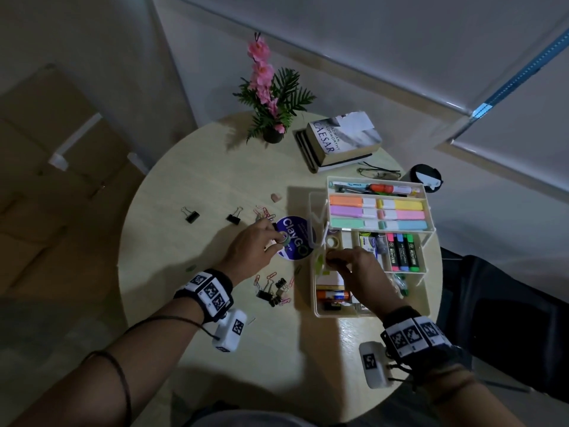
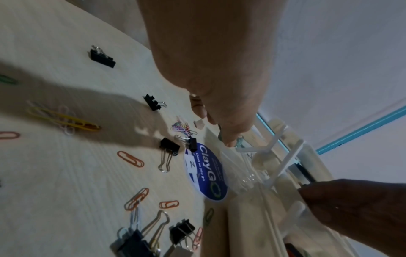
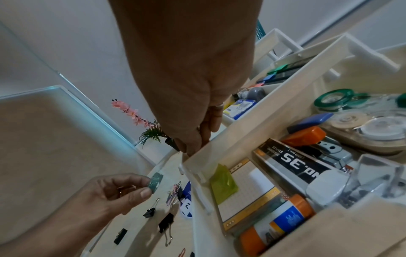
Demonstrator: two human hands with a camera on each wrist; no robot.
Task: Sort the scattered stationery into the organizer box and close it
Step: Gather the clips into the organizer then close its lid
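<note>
Left grip: left hand pinches a small grey-green washi tape roll between thumb and forefinger, held above the table beside the round blue ClayGo sticker.
Right grip: right hand reaches into the organizer box, fingers curled down at a small tan roll in the front-left part of the lower tray; whether they actually grasp it, I cannot tell.
Box look: cream plastic, lid and tiers swung open; the raised top tray is stepped back above the lower compartments.
Top tray contents: a rear row of pens, then pastel highlighters in orange, yellow, purple, pink, green and blue, lying in pairs end to end.
Middle compartments: pink, blue and green highlighters side by side; next to them a small box of staples.
Lower tray: an orange-capped glue stick, a black "No.35" staple box, an orange stapler, green-rimmed tape rolls, yellow-green sticky tabs.
Box place: right half of the round wooden table, close to the person.
Loose on table: black binder clips and coloured paper clips in a heap near the left wrist; two more binder clips further left; a pale eraser.
Behind: a potted pink flower, stacked books, spectacles.
</note>
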